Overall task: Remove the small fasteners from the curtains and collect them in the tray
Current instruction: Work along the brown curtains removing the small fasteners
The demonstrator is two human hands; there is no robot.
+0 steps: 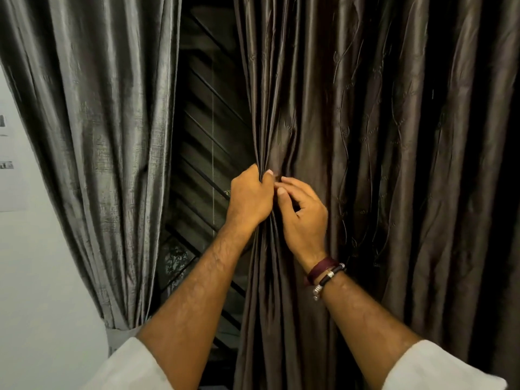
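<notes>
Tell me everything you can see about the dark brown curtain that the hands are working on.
The dark brown satin-like curtain hangs in long vertical pleats, glossy, with faint stitched vine lines. It fills the right side, beside a dark louvred window. The left hand grips its bunched inner edge; the right hand sets its fingertips on the fold beside it. Any fastener is too small to make out.

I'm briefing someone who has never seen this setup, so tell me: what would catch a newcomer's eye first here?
First, the two bare hands meeting mid-frame: the left hand grips a bunched fold of the dark brown curtain, and the right hand has its fingertips on the fabric right beside it. Next, the shiny grey curtain on the left, gathered low by a tieback. Between them a dark gap shows slanted bars.
</notes>
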